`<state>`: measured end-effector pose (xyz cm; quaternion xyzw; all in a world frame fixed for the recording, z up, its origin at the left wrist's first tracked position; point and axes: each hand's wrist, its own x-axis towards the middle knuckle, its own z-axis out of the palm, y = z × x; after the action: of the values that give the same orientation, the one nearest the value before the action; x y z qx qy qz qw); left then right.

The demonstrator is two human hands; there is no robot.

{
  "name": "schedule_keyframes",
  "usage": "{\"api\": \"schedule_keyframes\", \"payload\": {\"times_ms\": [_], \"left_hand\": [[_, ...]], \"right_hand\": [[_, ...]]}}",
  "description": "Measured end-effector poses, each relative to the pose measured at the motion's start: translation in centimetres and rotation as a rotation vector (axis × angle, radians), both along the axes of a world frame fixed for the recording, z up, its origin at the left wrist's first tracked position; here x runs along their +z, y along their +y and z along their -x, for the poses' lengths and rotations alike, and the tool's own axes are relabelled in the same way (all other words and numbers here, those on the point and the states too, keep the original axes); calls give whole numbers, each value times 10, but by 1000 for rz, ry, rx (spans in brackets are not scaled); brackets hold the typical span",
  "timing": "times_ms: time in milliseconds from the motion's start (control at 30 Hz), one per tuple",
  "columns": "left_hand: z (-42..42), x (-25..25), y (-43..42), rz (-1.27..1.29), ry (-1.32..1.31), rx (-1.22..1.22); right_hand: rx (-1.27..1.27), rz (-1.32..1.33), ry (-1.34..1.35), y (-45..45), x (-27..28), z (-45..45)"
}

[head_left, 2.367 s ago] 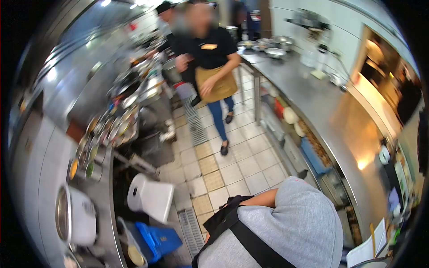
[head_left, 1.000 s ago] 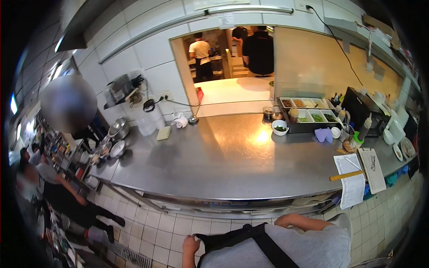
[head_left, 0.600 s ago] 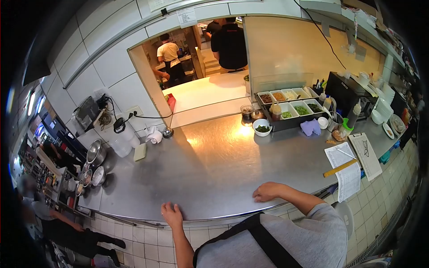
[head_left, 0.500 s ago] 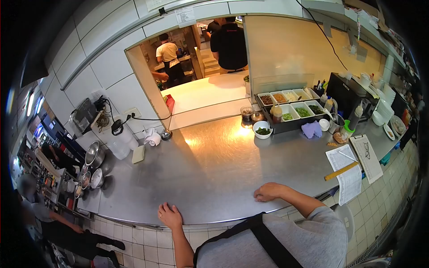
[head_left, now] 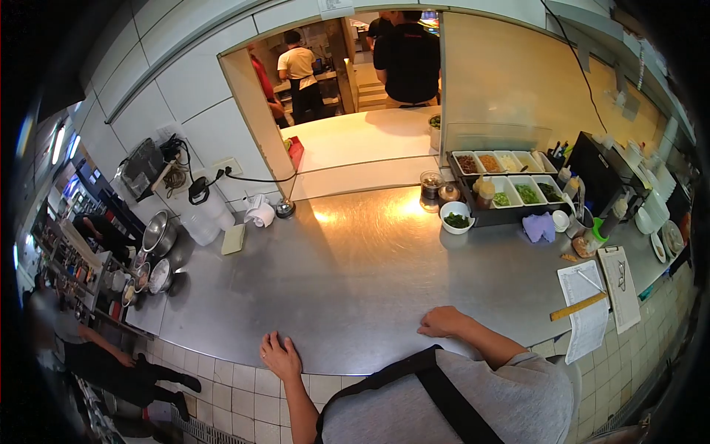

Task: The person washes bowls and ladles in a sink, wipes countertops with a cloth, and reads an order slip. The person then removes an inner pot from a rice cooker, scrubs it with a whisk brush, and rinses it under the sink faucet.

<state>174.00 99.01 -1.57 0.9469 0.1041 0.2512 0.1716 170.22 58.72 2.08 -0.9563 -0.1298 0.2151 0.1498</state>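
Left hand [head_left: 281,357]: released, spread at the table [head_left: 318,274] edge
Right hand [head_left: 442,322]: on the table, seemingly curled; grip unclear

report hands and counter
Left hand open on steel counter; right hand curled there, grip unclear. White bowl beyond right hand; yellow ruler farther right, neither between hands.

yellow ruler [head_left: 578,306] on papers [head_left: 588,337] beside a clipboard [head_left: 623,305]

Steel counter [head_left: 333,288], white bowl [head_left: 456,220], perhaps sponge [head_left: 233,240]
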Motion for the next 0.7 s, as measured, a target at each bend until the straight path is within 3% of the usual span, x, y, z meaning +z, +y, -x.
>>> {"api": "schedule_keyframes", "payload": {"times_ms": [200,400,600,700], "left_hand": [[1,2,-1,-10,-3,1],[1,2,-1,2,-1,5],[1,3,-2,10,-3,14],[1,1,0,5,-8,22]], "right_hand": [[-113,-14,256,7,28,-6],[-13,-19,-18,0,4,-2],[-64,-12,122,5,21,-3],[-20,12,36,6,15,-2]]}}
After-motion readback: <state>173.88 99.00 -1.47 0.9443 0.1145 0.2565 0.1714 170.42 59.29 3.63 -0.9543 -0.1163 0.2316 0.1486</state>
